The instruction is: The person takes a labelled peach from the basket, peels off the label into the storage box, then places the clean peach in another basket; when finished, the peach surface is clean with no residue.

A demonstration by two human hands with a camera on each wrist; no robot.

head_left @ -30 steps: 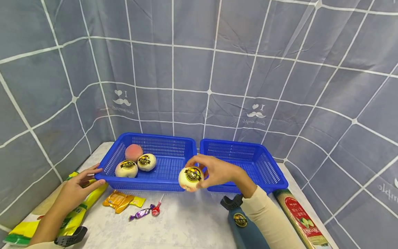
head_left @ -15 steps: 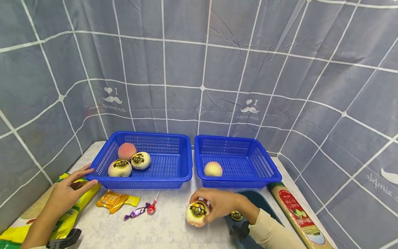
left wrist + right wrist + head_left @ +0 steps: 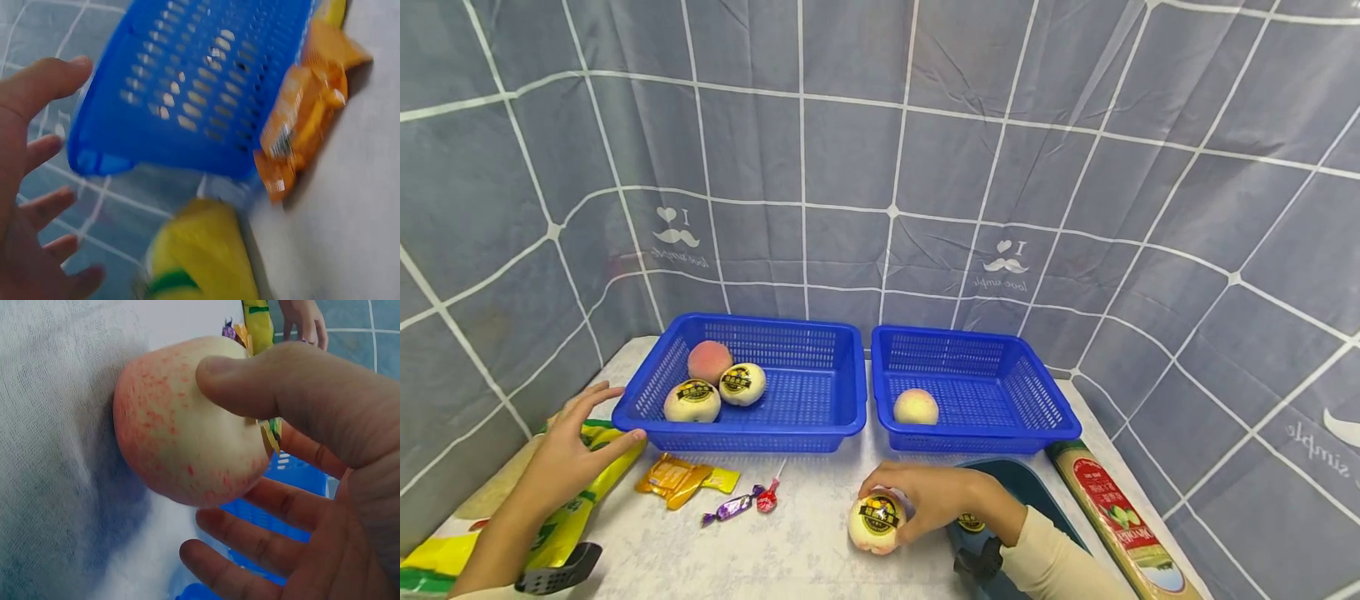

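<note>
Table: pale table (image 3: 820, 558), two blue baskets at far edge.
Right hand (image 3: 936, 500): fingers grasping labelled apple (image 3: 876, 523).
Left hand (image 3: 568, 446): fingers released, beside left basket (image 3: 760, 421).

A pale, red-speckled apple (image 3: 876, 523) with a round dark sticker rests on the table.

Both blue baskets (image 3: 850, 417) are perforated glossy plastic, the candy wrappers (image 3: 683, 479) shiny foil-like film, the apple (image 3: 187, 425) smooth and matt, the table cover (image 3: 56, 425) woven cloth.
</note>
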